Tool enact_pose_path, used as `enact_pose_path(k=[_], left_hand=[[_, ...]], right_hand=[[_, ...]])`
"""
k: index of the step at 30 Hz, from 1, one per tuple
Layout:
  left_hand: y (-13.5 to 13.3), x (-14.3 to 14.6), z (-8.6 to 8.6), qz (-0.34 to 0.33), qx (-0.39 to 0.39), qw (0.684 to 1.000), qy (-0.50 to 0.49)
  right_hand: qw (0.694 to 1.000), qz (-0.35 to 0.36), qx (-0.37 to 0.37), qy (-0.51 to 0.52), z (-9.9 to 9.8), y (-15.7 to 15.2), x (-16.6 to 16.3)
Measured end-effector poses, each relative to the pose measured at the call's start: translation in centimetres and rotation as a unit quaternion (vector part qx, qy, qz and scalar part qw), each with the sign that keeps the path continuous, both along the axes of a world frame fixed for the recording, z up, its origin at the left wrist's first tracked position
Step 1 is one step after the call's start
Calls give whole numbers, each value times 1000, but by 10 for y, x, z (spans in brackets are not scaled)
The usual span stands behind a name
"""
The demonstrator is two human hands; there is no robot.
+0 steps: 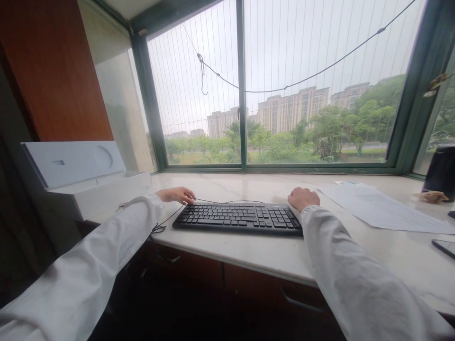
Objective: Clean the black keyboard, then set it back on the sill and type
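Note:
A black keyboard (pixel 238 217) lies flat along the front of the pale marble-like countertop (pixel 234 244). My left hand (pixel 177 194) grips its far left corner with bent fingers, close to the thin black cable (pixel 227 201) that runs behind it. At the far right corner, my right hand (pixel 303 198) is curled closed, knuckles up and touching or just above the keyboard's end. A blurred whitish patch (pixel 280 200) shows beside those fingers; whether they hold it is unclear. The fingertips of the right hand are hidden.
An open white box (pixel 113 189) stands at the left, lid raised. Printed papers (pixel 384 206) lie on the right, near a phone (pixel 444 247) and a dark cylindrical object (pixel 441 173). Cable coils (pixel 158 229) sit at the front edge. Drawers (pixel 263 284) are below; windows behind.

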State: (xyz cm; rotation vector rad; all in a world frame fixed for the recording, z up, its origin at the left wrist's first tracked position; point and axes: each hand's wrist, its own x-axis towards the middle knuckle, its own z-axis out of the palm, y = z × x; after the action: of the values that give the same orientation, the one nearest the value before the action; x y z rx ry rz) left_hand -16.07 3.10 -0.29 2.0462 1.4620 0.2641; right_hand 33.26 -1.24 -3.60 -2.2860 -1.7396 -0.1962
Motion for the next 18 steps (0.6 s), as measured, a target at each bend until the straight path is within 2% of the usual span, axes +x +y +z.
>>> enact_pose_path(k=[3,6,9,12,14,18], left_hand=[[-2,-2,-7,49,32,998,3],[-7,5,-9,62,52,997,10],[-13,12,-4,23,39,999,-5],[-16,14,5,-61,-23,998,-23],[-15,11,9,-93,-48,994,-23],[-11,5,8,-57,-37,998,-9]], right_hand=[[1000,-1,1,2,0,0,0],[1000,1,2,5,-1,1,0],[1000,2,4,7,-3,3,0],[1000,5,1,10,-4,4,1],[1000,5,-2,12,-4,4,0],[1000,3,-4,14,-5,4,0]])
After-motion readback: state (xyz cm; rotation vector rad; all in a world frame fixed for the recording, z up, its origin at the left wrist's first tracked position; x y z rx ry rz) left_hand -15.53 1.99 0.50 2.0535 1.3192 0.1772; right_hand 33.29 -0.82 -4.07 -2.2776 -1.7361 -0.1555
